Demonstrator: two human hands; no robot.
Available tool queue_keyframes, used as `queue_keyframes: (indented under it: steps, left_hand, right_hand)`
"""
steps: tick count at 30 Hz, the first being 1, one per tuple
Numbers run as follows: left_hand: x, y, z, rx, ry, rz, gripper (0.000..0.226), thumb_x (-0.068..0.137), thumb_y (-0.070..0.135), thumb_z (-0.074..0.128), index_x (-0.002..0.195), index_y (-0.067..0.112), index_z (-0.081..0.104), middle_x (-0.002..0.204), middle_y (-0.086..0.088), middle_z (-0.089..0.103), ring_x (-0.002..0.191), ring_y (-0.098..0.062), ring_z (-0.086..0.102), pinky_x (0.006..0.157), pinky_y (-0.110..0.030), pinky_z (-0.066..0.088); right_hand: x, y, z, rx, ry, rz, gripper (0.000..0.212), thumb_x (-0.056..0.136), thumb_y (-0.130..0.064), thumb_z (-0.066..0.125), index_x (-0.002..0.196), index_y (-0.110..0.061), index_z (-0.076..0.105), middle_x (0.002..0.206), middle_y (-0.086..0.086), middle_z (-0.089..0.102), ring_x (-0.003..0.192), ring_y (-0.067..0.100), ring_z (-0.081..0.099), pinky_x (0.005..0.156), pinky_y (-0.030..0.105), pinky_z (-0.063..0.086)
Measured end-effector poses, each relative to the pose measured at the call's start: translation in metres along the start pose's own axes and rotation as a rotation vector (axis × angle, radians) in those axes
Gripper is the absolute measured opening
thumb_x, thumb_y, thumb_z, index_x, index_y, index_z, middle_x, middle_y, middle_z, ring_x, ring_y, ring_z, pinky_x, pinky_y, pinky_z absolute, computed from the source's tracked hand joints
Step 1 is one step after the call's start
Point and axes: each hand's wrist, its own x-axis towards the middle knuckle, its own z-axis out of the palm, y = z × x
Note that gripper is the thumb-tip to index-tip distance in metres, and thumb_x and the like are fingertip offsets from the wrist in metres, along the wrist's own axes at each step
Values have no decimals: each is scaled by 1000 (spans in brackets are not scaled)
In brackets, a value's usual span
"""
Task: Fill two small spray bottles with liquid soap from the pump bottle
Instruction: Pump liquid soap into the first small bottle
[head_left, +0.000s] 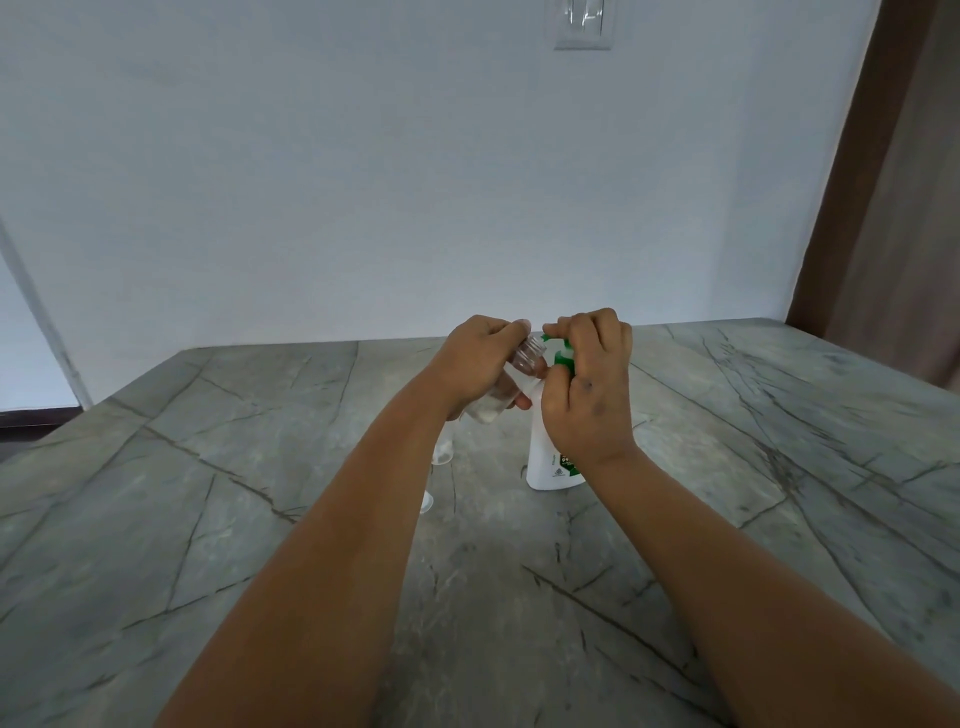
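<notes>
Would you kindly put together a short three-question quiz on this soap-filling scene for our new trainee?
1. True or false: the left hand holds the spray bottle tilted, its open mouth toward the pump's nozzle.
2. Where is the right hand? A) flat on the table B) on the green head of the pump bottle C) off the table
3. Fill in: the pump bottle stands ____ on the table.

Key: 1 true; 2 B; 3 upright.
</notes>
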Motion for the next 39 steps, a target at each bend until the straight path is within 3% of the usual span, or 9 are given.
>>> queue_keyframes:
  steps: [8, 18, 28, 34, 39]
  left_hand:
    - [0, 0, 1, 14, 11, -13, 42, 105, 31, 44, 78, 7, 65, 81, -6, 76, 58, -35, 70, 74, -42, 56]
    - [-1, 2, 1, 16, 11, -9, 43, 105, 30, 43, 77, 6, 64, 78, -5, 76, 56, -33, 69, 64, -33, 54]
    - [0, 1, 1, 15, 15, -14, 42, 105, 30, 43, 78, 5, 64, 77, -5, 75, 59, -36, 71, 77, -46, 57]
    - [-1, 1, 2, 16, 14, -9, 43, 105, 30, 43, 81, 2, 64, 80, -8, 76, 58, -36, 70, 67, -37, 56]
    - [0, 0, 2, 26, 12, -9, 43, 105, 31, 43, 79, 4, 65, 77, -4, 75, 62, -39, 72, 77, -44, 57]
  right_hand:
    - [-3, 0, 0, -39, -18, 15, 32, 72, -6, 37, 98, -4, 55, 100, 9, 48, 91, 19, 39, 77, 27, 34]
    - [-2, 0, 1, -21, -11, 30, 33, 72, -7, 34, 94, -4, 57, 99, 8, 50, 92, 18, 38, 73, 27, 36]
    - [-2, -3, -1, -22, -28, 31, 36, 72, -11, 33, 98, -3, 57, 102, 10, 50, 94, 23, 41, 76, 28, 37]
    - [-2, -2, 0, -25, -26, 35, 32, 71, -8, 33, 93, -4, 57, 99, 8, 50, 91, 23, 41, 75, 23, 33]
    - [-3, -1, -1, -71, -46, 21, 36, 71, -10, 35, 100, -3, 56, 103, 12, 49, 93, 19, 38, 79, 26, 33]
